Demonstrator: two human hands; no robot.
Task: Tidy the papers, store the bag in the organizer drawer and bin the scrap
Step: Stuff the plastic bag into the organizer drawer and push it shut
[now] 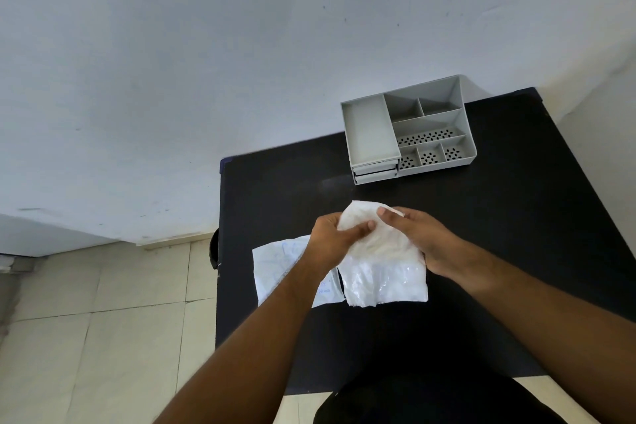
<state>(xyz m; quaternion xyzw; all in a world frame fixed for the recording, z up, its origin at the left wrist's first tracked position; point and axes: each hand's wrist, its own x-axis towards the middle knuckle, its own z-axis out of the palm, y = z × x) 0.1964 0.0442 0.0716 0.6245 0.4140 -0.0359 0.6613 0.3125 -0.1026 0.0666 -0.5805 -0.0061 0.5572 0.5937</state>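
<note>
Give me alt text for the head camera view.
Both hands, left hand and right hand, fold a crinkly clear plastic bag over a black table. Beside it lies a white handwritten paper; behind, a grey plastic organizer.

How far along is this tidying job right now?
Early on, it seems. Both the left hand and right hand grip the clear plastic bag over the black table. Paper lies beneath the left arm. The grey organizer has its drawers shut, so storing remains. No bin is visible.
</note>
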